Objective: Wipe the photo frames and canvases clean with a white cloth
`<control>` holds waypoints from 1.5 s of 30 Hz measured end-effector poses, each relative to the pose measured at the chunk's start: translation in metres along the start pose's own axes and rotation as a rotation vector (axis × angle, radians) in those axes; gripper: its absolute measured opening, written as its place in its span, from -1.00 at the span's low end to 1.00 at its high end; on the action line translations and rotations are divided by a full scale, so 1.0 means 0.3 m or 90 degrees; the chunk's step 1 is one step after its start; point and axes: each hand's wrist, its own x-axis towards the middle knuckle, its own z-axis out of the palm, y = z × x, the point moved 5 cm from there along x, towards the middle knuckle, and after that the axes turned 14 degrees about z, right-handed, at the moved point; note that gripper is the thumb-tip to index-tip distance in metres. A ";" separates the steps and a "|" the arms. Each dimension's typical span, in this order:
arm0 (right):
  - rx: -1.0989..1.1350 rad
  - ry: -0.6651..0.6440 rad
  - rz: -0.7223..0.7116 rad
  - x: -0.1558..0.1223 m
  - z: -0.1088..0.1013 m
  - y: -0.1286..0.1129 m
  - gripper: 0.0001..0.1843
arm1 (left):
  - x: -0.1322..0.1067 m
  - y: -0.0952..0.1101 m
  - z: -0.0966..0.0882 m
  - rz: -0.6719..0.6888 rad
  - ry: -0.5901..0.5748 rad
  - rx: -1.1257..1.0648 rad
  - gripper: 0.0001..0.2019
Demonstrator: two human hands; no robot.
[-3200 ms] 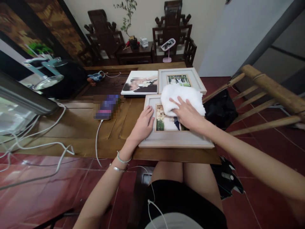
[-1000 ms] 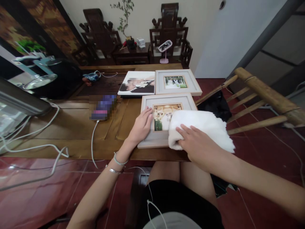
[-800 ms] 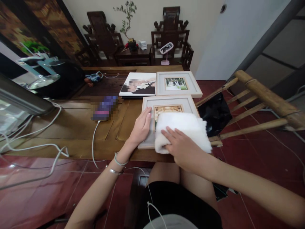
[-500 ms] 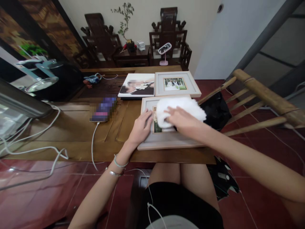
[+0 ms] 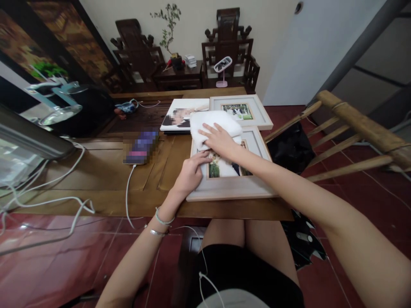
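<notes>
A pale wooden photo frame (image 5: 229, 188) lies face up at the table's front edge, its photo partly covered by my arm and hand. My right hand (image 5: 218, 140) holds a folded fluffy white cloth (image 5: 218, 119), pressing down on it with the fingers spread. The cloth lies over the frame's upper left part and reaches onto the things behind. On the frame's left side rests my left hand (image 5: 192, 171), fingers stretched towards the photo and close to the cloth. Behind are a second pale photo frame (image 5: 261, 115) and a white-edged photo panel (image 5: 175, 112).
Left on the wooden table (image 5: 167, 167) lies a phone (image 5: 141, 146) with a white cable (image 5: 127, 192) plugged in. A black pot with a glass lid (image 5: 62, 114) stands further left. A bamboo chair (image 5: 353, 124) with a black bag (image 5: 290, 147) is at the right.
My right hand has slid the white cloth left and away from me, uncovering more of the photo's lower and right parts. My left hand stays on the frame's left side, its fingers shifted slightly.
</notes>
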 end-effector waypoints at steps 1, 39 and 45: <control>-0.004 -0.002 0.014 -0.009 0.007 0.017 -0.64 | 0.000 0.002 -0.002 -0.001 0.004 -0.006 -0.48; -0.004 -0.063 0.170 -0.337 -0.020 0.303 -0.62 | -0.027 -0.054 0.021 -0.056 -0.049 0.074 -0.55; 0.015 -0.091 0.108 -0.543 -0.074 0.185 -0.64 | -0.025 -0.058 0.022 -0.047 -0.028 0.076 -0.48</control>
